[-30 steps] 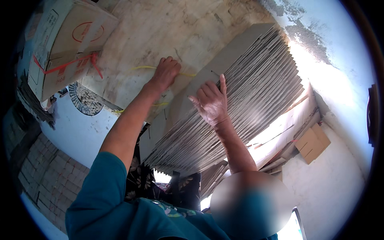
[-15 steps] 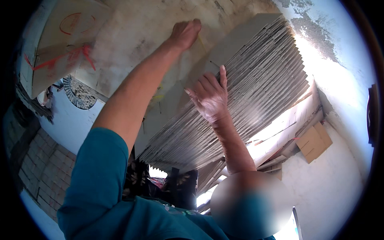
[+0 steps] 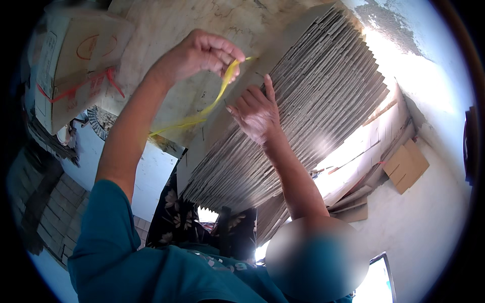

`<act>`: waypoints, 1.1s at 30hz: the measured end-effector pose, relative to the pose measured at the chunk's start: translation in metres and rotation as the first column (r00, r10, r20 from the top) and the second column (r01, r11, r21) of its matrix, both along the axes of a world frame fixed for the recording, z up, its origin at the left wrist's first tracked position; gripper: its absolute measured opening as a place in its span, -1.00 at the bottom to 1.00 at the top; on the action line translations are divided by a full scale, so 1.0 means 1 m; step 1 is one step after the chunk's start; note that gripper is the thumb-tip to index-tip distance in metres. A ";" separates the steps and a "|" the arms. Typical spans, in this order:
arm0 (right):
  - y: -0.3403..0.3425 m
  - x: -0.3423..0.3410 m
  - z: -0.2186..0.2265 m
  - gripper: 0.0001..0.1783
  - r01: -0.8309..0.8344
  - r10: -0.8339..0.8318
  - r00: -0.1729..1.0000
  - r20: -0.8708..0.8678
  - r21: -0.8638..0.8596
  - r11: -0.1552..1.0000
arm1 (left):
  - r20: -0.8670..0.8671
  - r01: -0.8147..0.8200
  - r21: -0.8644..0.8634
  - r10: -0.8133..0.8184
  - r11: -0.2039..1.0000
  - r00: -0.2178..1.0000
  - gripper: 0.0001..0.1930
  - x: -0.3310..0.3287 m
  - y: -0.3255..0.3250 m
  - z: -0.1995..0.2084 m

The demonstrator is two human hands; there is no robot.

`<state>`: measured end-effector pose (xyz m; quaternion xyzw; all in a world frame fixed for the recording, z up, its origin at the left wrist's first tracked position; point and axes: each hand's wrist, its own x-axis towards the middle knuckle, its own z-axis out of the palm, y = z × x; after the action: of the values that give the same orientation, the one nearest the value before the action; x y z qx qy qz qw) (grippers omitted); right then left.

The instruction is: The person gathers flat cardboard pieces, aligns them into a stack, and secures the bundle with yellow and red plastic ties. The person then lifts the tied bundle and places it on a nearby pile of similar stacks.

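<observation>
A thick stack of grey-brown cardboard sheets lies slantwise in front of me, its layered edges showing. My left hand is raised just beyond the stack's left side, fingers pinched on a yellow plastic strap. From those fingertips the strap hangs in a loose curve down to the left, passing behind my left forearm. My right hand rests on the upper edge of the stack, some fingers curled down on it and one finger sticking up. What its curled fingertips touch is partly hidden.
The stack leans over a stained pale board. A cardboard box with red strap stands at the far left. A folded cardboard piece lies at right by the white wall. Dark flowered cloth hangs near my body.
My left hand has drawn back to the left and nearer me, lifting the yellow strap into plain view. My right hand stays on the stack, shifted slightly in the picture.
</observation>
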<state>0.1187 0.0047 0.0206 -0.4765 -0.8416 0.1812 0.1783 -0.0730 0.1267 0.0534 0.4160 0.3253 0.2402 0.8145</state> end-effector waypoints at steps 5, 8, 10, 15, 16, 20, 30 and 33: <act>0.001 -0.001 0.001 -0.76 -0.012 0.012 0.999 0.034 -0.014 1.000 | -0.153 -0.033 0.069 0.043 0.997 0.987 -0.86 0.011 -0.040 0.022; 0.001 -0.003 0.000 -0.78 0.042 -0.041 0.997 -0.066 0.016 0.999 | -0.214 -0.059 0.255 0.115 0.965 0.970 -0.90 0.031 -0.054 0.026; 0.000 -0.003 0.003 -0.78 0.004 -0.004 1.000 0.015 -0.030 1.000 | -0.144 -0.193 0.436 0.280 0.879 0.949 -0.97 0.044 -0.056 0.017; 0.001 -0.001 0.004 -0.74 -0.006 0.007 0.999 0.042 -0.028 1.000 | -0.202 -0.193 0.239 0.243 0.952 0.949 -0.93 0.050 -0.037 0.041; 0.001 0.000 0.008 -0.75 -0.017 0.027 0.994 0.108 -0.093 0.995 | -0.203 -0.186 0.263 0.243 0.947 0.949 -0.91 0.050 -0.035 0.042; -0.007 0.000 -0.015 -0.78 -0.003 0.004 1.000 0.024 -0.060 0.998 | -0.190 -0.041 0.662 0.221 0.749 0.957 -0.95 0.080 -0.055 0.077; -0.004 0.003 -0.005 -0.78 -0.027 0.027 1.000 0.000 -0.008 1.000 | -0.394 0.341 0.832 0.034 0.437 0.918 -0.88 0.191 -0.076 0.078; -0.021 0.010 0.016 -0.69 0.237 -0.287 0.897 -0.335 -0.183 0.954 | -0.302 0.240 0.860 0.070 0.449 0.951 -0.87 0.199 -0.078 0.069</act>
<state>0.1291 -0.0160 0.0362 -0.5559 -0.7084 0.2967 0.3178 0.1261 0.0485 0.1227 0.8263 0.2470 0.2681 0.4294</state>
